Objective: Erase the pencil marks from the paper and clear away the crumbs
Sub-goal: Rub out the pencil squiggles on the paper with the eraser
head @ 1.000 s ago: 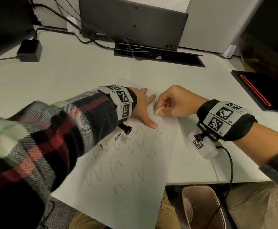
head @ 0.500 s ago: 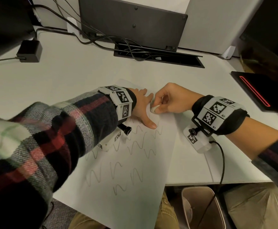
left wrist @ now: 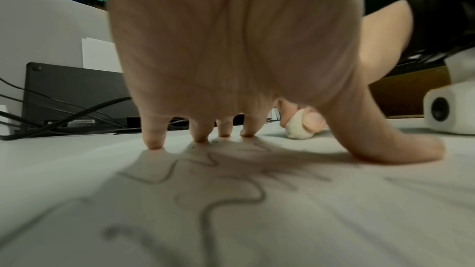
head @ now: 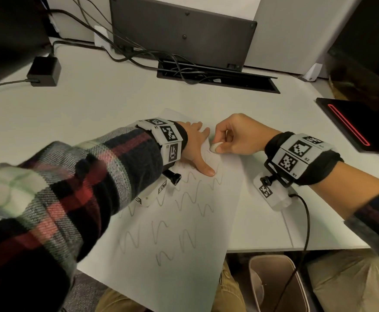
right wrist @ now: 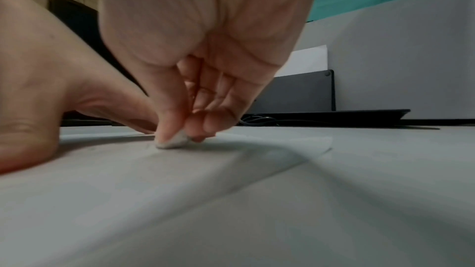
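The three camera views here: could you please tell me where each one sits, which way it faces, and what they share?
Head: worn on the head, looks forward and down at the paper; shows both forearms, left hand and right hand.
Left wrist: low over the paper, looks along the spread left fingers toward the monitor.
Right wrist: low, looks along the right fingers pinching the eraser.
Shared: all three show the eraser and paper.
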A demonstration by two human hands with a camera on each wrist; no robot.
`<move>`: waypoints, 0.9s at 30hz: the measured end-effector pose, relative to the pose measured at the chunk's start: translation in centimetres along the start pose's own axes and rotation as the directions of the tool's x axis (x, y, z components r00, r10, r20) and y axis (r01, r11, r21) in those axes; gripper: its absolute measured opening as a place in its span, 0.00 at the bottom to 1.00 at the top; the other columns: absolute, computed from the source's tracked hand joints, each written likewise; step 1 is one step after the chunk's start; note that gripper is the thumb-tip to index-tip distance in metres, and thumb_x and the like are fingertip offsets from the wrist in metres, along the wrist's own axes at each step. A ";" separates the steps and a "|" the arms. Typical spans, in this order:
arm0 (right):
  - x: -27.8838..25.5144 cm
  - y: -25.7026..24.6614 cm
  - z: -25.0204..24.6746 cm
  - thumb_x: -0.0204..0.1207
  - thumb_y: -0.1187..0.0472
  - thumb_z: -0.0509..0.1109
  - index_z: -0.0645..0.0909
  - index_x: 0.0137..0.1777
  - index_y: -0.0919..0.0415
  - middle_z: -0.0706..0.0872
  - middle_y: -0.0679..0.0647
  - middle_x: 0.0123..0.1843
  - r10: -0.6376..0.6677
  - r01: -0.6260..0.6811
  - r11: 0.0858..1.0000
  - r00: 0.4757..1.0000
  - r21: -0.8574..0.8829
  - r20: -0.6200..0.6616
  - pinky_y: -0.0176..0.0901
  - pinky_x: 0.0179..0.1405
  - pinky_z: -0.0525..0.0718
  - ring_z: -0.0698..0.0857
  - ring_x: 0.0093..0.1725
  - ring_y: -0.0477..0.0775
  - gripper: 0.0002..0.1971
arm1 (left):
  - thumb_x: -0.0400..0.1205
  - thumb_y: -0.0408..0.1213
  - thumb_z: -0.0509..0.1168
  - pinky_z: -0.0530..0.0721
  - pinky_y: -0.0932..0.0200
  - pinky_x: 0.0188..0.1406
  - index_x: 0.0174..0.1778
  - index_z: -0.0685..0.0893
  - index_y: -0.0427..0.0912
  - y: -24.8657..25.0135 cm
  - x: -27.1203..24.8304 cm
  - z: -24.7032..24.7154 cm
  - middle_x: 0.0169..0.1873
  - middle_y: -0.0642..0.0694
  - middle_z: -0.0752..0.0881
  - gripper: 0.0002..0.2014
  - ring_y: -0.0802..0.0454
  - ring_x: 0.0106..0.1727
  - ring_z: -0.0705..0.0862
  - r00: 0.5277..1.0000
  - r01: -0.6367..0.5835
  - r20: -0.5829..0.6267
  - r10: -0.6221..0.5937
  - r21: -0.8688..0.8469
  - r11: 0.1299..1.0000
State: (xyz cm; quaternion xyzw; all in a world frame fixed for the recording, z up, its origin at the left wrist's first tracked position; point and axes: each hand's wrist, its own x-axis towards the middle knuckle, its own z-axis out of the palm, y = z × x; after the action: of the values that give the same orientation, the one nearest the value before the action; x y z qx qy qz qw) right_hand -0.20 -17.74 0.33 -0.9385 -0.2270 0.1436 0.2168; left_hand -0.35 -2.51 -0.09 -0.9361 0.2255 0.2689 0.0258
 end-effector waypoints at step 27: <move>-1.9 -0.7 0.5 0.70 0.67 0.76 0.85 0.37 0.60 0.84 0.40 0.25 0.045 -0.052 0.995 0.995 0.086 0.087 0.26 0.29 0.78 0.79 0.23 0.37 0.03 | 0.65 0.67 0.70 0.45 0.39 0.78 0.80 0.35 0.62 0.4 -0.1 0.2 0.81 0.50 0.33 0.59 0.43 0.82 0.35 0.997 -0.052 0.053 0.052 -0.013 0.999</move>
State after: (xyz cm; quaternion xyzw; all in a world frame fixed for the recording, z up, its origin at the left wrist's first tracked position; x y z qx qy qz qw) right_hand -2.29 -17.96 0.51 -0.9263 -0.2067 0.1987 0.2445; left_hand -0.70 -2.81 -0.16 -0.9226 0.2475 0.2954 0.0192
